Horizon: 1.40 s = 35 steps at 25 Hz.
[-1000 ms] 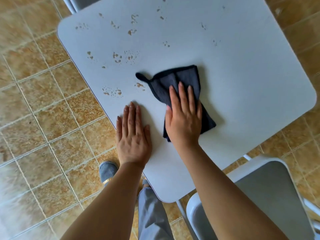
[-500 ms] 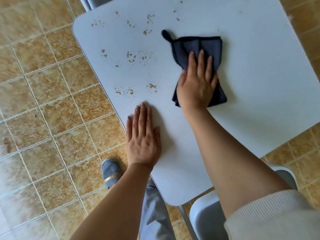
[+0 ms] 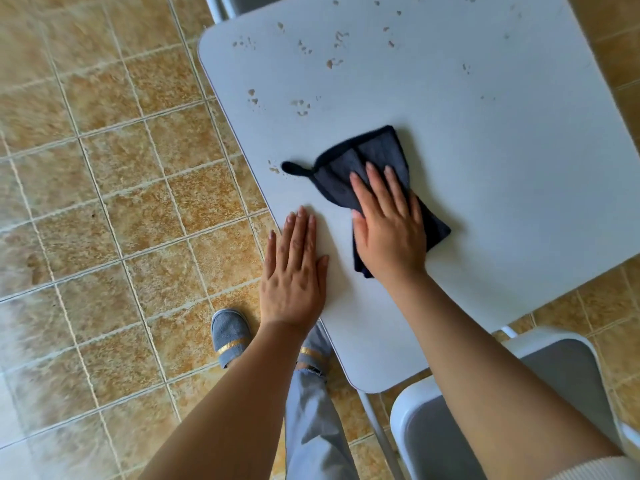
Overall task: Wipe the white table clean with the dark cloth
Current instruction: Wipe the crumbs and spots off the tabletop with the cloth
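Observation:
The white table (image 3: 502, 161) fills the upper right of the head view, seen from above. Brownish spots (image 3: 301, 107) are scattered over its far left part. A folded dark cloth (image 3: 367, 161) lies near the table's left edge, its small loop tip pointing left beside a few spots. My right hand (image 3: 388, 226) presses flat on the cloth, fingers spread, covering its near half. My left hand (image 3: 294, 268) rests flat on the bare tabletop at the left edge, just left of the cloth, holding nothing.
A white chair (image 3: 540, 403) stands at the table's near right corner, below my right arm. Another chair frame (image 3: 221, 5) shows at the far left corner. Tan tiled floor (image 3: 104, 202) spreads to the left, with my slippered feet (image 3: 230, 336) below the table edge.
My right hand slid the cloth away across the table, then pulled it back toward me and left; some near-left spots are gone. My left hand stayed flat on the table.

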Tool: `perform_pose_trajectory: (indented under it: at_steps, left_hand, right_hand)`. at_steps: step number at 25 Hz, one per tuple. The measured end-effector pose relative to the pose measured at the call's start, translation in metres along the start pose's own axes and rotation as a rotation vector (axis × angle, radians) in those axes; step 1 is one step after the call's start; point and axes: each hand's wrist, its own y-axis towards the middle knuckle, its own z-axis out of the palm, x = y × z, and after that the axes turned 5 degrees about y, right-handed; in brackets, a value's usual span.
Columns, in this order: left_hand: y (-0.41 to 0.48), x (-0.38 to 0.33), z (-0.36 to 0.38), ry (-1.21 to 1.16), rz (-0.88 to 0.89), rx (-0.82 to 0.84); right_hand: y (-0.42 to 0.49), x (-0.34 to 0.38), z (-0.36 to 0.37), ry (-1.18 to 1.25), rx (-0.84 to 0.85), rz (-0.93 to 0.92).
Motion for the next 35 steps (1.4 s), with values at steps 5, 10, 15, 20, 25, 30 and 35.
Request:
perform_pose_trajectory:
  at_steps: [5, 10, 15, 20, 25, 30, 35]
  left_hand:
    - [-0.019, 0.011, 0.000, -0.013, -0.028, 0.018]
    - [-0.020, 0.016, 0.002, -0.011, -0.013, 0.033]
    - [-0.021, 0.023, 0.001, 0.008, 0.040, 0.074]
    - [-0.020, 0.024, -0.001, -0.008, 0.043, 0.091]
    - [-0.016, 0.030, -0.004, 0.016, 0.100, 0.092]
    - [0.013, 0.046, -0.008, 0.010, 0.018, 0.059]
    - [0.037, 0.065, -0.013, 0.014, -0.026, 0.083]
  right_hand:
    - [0.033, -0.007, 0.001, -0.032, 0.007, 0.212]
    - [0.091, 0.046, 0.021, 0.040, 0.047, -0.031]
    - [0.059, 0.041, 0.009, 0.031, 0.129, -0.290]
    - [0.025, -0.025, -0.013, -0.053, 0.091, -0.237]
    - [0.071, 0.002, 0.005, -0.002, 0.041, 0.292]
    - [0.052, 0.062, 0.021, 0.012, -0.012, 0.071]
    - [-0.013, 0.032, -0.002, -0.071, 0.013, 0.201]
